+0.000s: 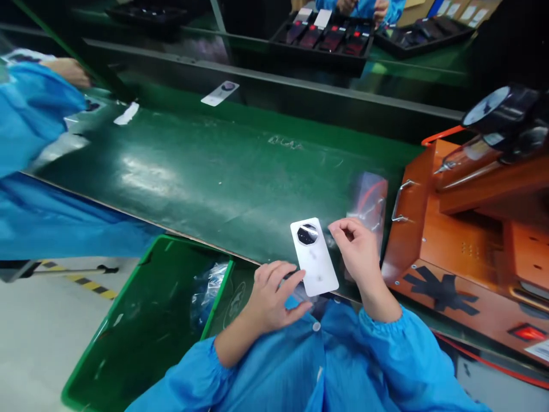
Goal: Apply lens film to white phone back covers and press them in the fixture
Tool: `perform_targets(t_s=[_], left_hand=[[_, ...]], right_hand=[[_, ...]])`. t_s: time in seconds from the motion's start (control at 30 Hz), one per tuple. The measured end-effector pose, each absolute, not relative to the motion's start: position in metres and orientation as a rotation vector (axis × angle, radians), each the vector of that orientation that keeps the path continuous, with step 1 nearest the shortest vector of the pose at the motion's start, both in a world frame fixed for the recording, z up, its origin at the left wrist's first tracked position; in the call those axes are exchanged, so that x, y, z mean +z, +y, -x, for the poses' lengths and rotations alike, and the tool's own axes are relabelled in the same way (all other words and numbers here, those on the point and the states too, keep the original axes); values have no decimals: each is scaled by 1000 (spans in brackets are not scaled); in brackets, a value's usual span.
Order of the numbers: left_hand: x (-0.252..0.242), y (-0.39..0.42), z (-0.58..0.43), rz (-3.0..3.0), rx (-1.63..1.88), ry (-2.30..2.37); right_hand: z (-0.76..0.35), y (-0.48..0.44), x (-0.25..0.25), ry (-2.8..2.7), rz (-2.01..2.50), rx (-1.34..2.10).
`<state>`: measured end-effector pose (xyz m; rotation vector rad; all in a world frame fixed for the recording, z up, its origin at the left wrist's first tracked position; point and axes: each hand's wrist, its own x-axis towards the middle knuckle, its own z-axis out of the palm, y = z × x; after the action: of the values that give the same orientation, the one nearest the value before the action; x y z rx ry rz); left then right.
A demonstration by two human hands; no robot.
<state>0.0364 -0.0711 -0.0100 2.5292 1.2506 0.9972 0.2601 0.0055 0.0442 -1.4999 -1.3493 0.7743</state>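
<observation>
My left hand [273,294] holds the near end of a white phone back cover [314,257] with a dark round camera cutout, above the near edge of the green conveyor belt [206,166]. My right hand [358,252] is at the cover's right side, its fingers curled and pinched on a clear plastic film [369,200] that rises blurred toward the right.
An orange machine [467,240] with a tape roll stands close on the right. A green bin [141,320] with plastic scraps sits at the lower left. A co-worker's blue sleeve [34,114] fills the left. Another white cover [220,92] lies far up the belt; black trays [326,34] beyond.
</observation>
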Motion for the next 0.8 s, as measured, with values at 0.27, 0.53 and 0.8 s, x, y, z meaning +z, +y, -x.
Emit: perform_targets(t_s=[0.27,0.53,0.8], left_hand=[[-80,-53,-50,-2700,1401,1240],[-88,-46,-51,-2736,1519,1244],[-91,-46,-51,-2743,1525,1252]], right_hand=[[-250,16,41,-1589,1558,683],[-243,24,39,-1790,1540,802],[-244,31,37,-1880,1624,700]])
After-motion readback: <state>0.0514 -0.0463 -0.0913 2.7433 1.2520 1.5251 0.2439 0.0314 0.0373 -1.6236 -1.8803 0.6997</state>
